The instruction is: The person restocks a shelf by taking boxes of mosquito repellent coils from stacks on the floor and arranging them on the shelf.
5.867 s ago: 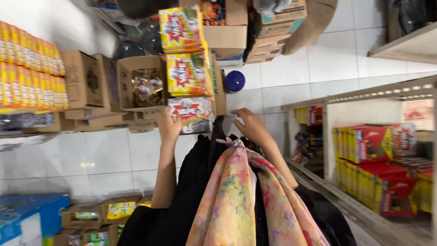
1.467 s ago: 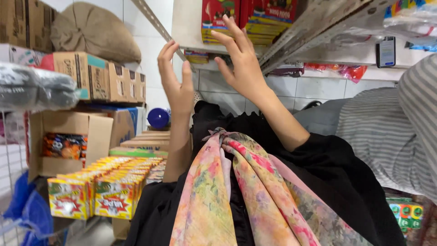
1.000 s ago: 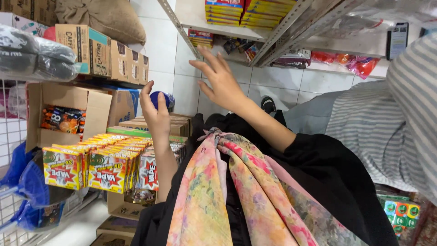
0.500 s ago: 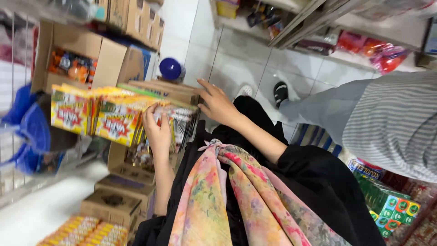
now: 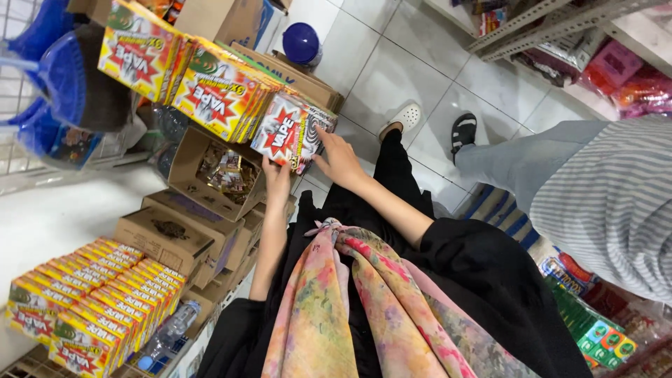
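White tiled floor (image 5: 392, 84) fills most of the view, w/ a metal shelf rack (image 5: 553, 17) at top right holding pink and red packets. A second person in a striped top (image 5: 616, 203) and grey trousers stands at right, one white shoe and one black sandal on the tiles.

Stacked brown cardboard boxes (image 5: 168, 238) sit at centre left. The top open box (image 5: 213, 171) holds a jumble of small shiny wrapped packets; the ones below are shut, contents hidden. More cardboard boxes at the top edge, one w/ a blue round lid (image 5: 302, 43) beside it.

Row of yellow and red cartons (image 5: 189, 73) stands on edge across the top of the stack, packed side by side. Another batch of the same yellow cartons (image 5: 91, 308) lies in tight rows at bottom left, w/ a clear plastic bottle (image 5: 164, 336) just beside it. Blue plastic tubs (image 5: 59, 77) at far left, nested; inside can't be seen.

The red and white carton (image 5: 290, 133) is at the right end of the row, touching its neighbour. Left hand (image 5: 278, 180) grips it from below, fingers curled round the bottom edge. Right hand (image 5: 339, 157) has fingers spread flat against its right side, approx. thumb under
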